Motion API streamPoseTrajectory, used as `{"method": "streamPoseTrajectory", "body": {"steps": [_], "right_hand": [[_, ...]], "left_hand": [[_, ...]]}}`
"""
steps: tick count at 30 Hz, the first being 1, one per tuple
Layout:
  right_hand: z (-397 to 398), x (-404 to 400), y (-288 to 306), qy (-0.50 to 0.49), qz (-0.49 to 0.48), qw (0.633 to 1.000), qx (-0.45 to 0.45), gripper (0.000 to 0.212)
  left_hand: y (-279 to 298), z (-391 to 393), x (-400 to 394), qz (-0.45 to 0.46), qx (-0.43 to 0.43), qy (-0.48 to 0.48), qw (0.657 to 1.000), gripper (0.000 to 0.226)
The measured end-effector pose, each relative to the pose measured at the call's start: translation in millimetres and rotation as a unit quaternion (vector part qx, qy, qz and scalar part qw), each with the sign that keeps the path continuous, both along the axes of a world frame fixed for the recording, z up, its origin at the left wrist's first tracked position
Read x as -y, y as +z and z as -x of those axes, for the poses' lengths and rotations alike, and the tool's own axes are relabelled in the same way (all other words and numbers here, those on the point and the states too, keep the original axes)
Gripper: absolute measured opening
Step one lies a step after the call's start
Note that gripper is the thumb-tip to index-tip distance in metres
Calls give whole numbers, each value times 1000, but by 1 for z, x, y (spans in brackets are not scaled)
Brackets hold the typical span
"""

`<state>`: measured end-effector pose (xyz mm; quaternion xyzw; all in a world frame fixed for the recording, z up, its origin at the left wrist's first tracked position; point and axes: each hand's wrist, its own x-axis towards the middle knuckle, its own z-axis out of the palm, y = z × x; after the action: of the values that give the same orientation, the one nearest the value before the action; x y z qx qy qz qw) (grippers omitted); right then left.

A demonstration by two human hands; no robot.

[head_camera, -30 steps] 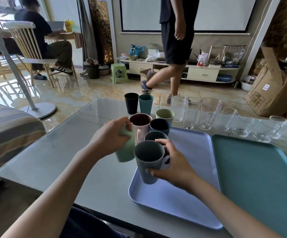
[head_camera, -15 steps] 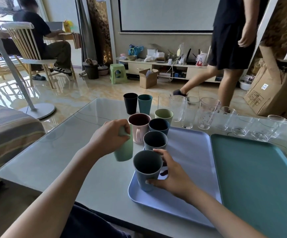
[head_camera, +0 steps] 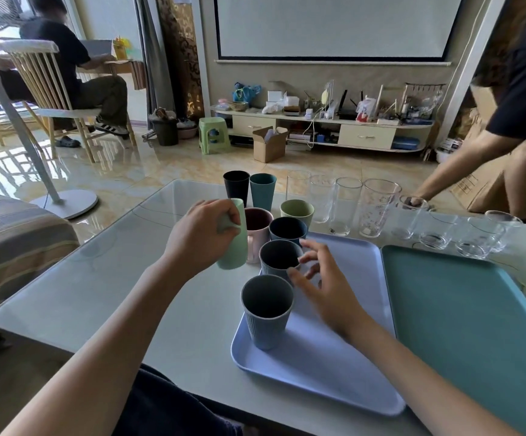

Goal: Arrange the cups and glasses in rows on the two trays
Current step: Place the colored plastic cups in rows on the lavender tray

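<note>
A: Trays first: lilac tray [head_camera: 343, 357] lies under the right hand [head_camera: 327, 294]; teal tray [head_camera: 463, 325] lies just right of it, bare. What stands on them?

B: Grey ribbed cup [head_camera: 267, 311] stands on the lilac tray just left of the right hand, whose fingers are spread and hold nothing; they reach toward the dark cup [head_camera: 279, 259] directly ahead. Left hand [head_camera: 203, 234] is clamped round a mint cup [head_camera: 235, 237], lifted clear of the table.

A: Likely fault?

B: Mint cup hangs close beside the pink mug [head_camera: 257, 229]; a careless swing could knock it. Glasses [head_camera: 378, 212] beyond the right hand are crowded, so a far reach risks toppling one.
</note>
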<state>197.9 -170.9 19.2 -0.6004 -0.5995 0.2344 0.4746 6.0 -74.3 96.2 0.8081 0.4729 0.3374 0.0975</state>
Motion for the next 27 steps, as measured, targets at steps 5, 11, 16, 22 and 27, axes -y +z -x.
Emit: {"method": "streamPoseTrajectory", "body": {"steps": [5,11,16,22,27], "right_hand": [[2,-31,25,36,-29,998,32,69],[15,-65,44,16,-42,999,6,78],[-2,-76,47,-44,-58,997,-13,72],[-64,-84,32,-163,-22,984,-68,70],[-100,-92,2,-185,67,979,-46,74]], "left_hand": [[9,-12,-1,-85,63,-19,994,10],[13,-36,-2,-90,99,-104,986,9],[12,-48,-12,-105,98,-118,983,19],[-4,-48,-38,92,-14,-17,996,32],[-31,-51,-47,276,-162,-49,946,33]]}}
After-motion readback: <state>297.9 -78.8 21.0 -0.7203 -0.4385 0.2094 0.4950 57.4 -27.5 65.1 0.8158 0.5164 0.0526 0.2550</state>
